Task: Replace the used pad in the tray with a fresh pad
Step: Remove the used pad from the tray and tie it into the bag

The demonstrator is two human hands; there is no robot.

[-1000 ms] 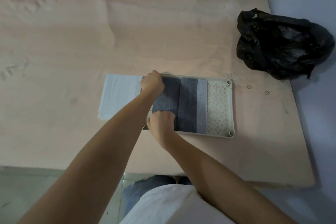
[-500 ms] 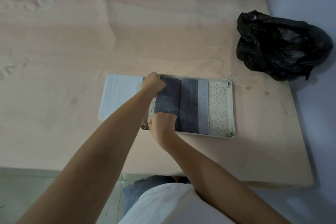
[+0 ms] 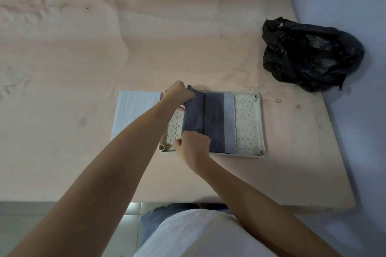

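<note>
Both hands' fingers [image 3: 189,98] pinch used pad's [image 3: 213,121] left fold.

A cream tray [image 3: 259,123] with cut-out holes lies on a pink mattress [image 3: 83,58]. The left hand [image 3: 179,95] grips the far edge of a folded grey pad [image 3: 211,121] in the tray, and the right hand [image 3: 194,144] grips its near edge. A white pad [image 3: 135,108] lies flat just left of the tray, and a black bag [image 3: 309,54] sits well apart at the far right

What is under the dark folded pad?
Under the dark pad sits the cream tray, its cut-out holes showing on both sides. Both hands, left and right, grip the pad. The tray's middle is covered.
</note>
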